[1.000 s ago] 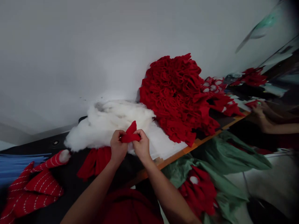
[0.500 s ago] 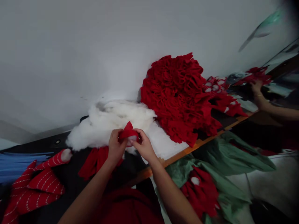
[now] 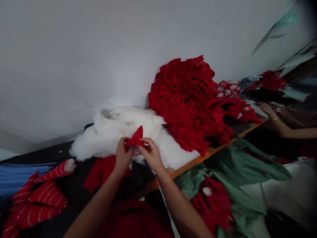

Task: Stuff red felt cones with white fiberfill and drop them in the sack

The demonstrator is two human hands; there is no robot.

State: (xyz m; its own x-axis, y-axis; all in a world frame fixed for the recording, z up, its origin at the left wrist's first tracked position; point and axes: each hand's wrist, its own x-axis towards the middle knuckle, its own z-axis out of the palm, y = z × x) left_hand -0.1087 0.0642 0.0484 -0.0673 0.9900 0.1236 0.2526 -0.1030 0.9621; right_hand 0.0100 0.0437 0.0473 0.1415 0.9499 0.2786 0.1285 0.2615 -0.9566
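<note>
Peak of the red cloth piece (image 3: 135, 138) shifts toward one o'clock, left hand (image 3: 123, 154) and right hand (image 3: 152, 156) pinching its edges, leaving less white fluff (image 3: 137, 150) visible at six.

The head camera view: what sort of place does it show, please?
Probably a workshop for making soft goods: a large heap of red fabric pieces and a mound of fluffy white fibre share a long worktable, and a co-worker's hand shows farther along it.

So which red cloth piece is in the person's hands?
The small pointed piece, pinched between left hand and right hand; the striped pieces and big red heap lie unheld.
</note>
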